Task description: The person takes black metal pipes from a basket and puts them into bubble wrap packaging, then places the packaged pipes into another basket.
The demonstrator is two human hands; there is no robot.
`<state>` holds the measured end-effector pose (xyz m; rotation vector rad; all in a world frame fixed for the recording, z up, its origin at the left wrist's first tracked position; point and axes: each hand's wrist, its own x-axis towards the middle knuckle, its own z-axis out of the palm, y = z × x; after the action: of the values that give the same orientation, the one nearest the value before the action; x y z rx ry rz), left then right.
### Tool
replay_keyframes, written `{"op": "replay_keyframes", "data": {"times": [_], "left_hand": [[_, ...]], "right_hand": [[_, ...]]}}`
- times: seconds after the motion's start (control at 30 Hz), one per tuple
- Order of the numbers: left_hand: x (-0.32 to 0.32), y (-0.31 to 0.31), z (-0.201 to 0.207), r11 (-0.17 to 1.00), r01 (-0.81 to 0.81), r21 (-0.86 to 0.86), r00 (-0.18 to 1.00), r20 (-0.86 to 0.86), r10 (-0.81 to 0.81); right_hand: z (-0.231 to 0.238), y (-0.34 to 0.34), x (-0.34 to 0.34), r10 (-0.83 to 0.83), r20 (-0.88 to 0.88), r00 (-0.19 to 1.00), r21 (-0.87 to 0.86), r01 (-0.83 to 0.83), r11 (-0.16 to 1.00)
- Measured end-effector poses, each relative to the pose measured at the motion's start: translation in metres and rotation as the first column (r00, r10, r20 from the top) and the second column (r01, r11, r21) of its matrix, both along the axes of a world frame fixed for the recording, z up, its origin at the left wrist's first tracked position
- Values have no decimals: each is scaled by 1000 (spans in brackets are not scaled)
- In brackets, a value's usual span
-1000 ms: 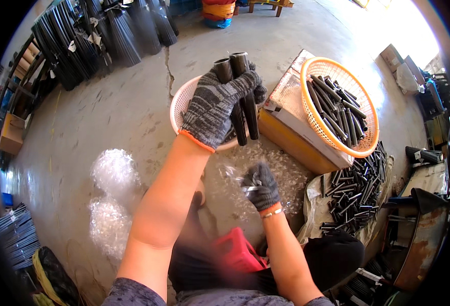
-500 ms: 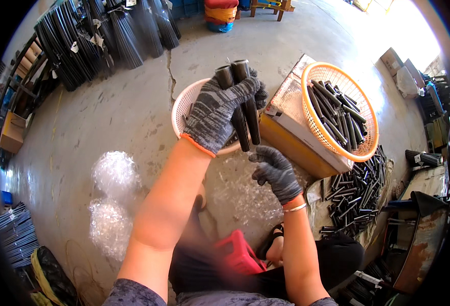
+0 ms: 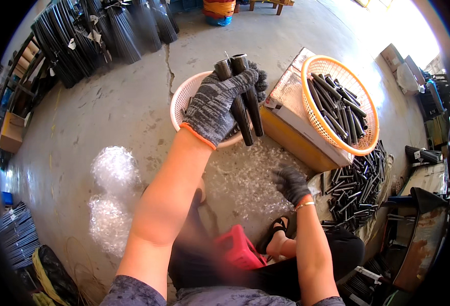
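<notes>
Since half a second ago, the right hand (image 3: 291, 184) has drawn down and to the right, away from the lower ends of the two dark tubes (image 3: 242, 115), while the left hand (image 3: 220, 99) has kept its place and its grip on them. Both hands wear grey knitted gloves, the left one with an orange cuff. The left hand is closed around the pair, which stand side by side and tilted, open ends up and lower ends leaning to the right, in front of the right part of a pink basket (image 3: 178, 104). The right hand is blurred, its fingers pointing left, and I cannot tell whether it holds anything; it is near the clear plastic scraps (image 3: 248, 181) strewn over the floor (image 3: 133, 102). An orange basket (image 3: 314, 120) filled with more dark tubes rests on a cardboard box (image 3: 291, 135), and a pile of short dark pieces (image 3: 355, 188) lies just beside that box. A red stool (image 3: 237, 247) is near the person's legs, and two clear plastic bundles (image 3: 111, 171) lie to the left of the left forearm
</notes>
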<state>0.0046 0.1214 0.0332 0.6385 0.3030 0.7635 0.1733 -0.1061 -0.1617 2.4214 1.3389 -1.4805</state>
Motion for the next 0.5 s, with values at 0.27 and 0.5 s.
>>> {"op": "replay_keyframes", "data": {"times": [0.27,0.5], "left_hand": [[20,-16,-13,998,52,45,999,-17,-51],[27,-29,-19,987,139,87,990,-46,-135]], "right_hand": [[75,40,-32,-171,-985,18,-75,849,522],[127,63,-43,-71,-964,258,230,934,274]]}}
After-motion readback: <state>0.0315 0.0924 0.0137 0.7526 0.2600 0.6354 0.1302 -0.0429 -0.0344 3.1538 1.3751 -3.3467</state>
